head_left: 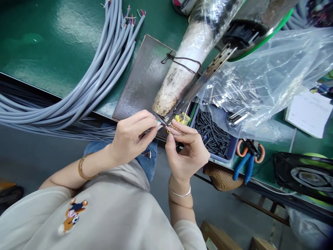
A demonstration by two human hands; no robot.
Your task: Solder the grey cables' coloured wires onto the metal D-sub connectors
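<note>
My left hand is closed in a pinch on thin coloured wires. Their ends meet a small metal connector with a row of pins, partly hidden by my fingertips. Fingers bent, my right hand pinches a thin pale wire close to the same spot. The dark tip of a soldering iron, with a perforated metal shaft, points down to the connector between both hands. Beside it, the scorched end of a white tube hangs just above the fingertips.
Grey cables with stripped ends curve across the left. A dark plate lies under the tube. On the right are a blue tray of black sleeves, a plastic bag of metal connectors, pliers, a paper pad and a black fan.
</note>
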